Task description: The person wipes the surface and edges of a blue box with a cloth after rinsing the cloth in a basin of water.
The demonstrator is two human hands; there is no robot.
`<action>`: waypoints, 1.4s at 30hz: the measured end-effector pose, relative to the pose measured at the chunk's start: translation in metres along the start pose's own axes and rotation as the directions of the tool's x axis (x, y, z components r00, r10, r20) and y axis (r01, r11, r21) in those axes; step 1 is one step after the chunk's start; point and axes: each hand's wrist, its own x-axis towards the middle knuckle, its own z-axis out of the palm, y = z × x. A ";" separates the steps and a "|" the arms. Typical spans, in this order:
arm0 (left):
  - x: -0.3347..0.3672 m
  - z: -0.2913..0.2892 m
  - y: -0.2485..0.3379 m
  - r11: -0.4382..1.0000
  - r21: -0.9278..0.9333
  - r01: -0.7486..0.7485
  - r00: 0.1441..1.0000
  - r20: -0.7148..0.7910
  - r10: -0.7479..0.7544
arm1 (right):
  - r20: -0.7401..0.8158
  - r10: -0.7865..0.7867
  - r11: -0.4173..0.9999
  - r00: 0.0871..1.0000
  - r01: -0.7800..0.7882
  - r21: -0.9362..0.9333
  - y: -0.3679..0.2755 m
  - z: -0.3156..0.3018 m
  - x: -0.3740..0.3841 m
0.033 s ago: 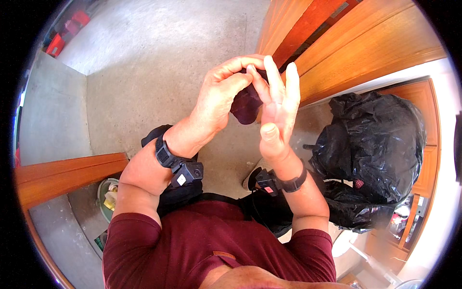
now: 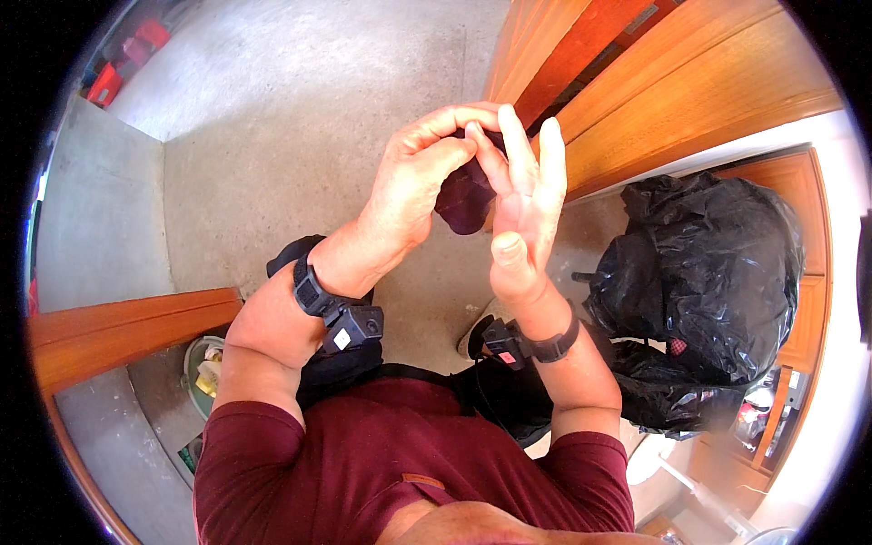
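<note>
Above one floor, pinching one dark purple item near its top with left hand, fingertips nearly together; extending right hand beside it, fingers spread away from thumb; wearing two black wristbands.

My right hand: overbright
Floor: white glare beyond my left hand
Black bag: glints right of my hands
White wall: bends, farther right
</note>
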 end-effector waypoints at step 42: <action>-0.001 0.003 -0.003 0.991 -0.127 -0.032 0.999 0.008 0.033 | -0.070 0.029 0.994 0.997 -0.022 0.105 -0.010 0.009 0.010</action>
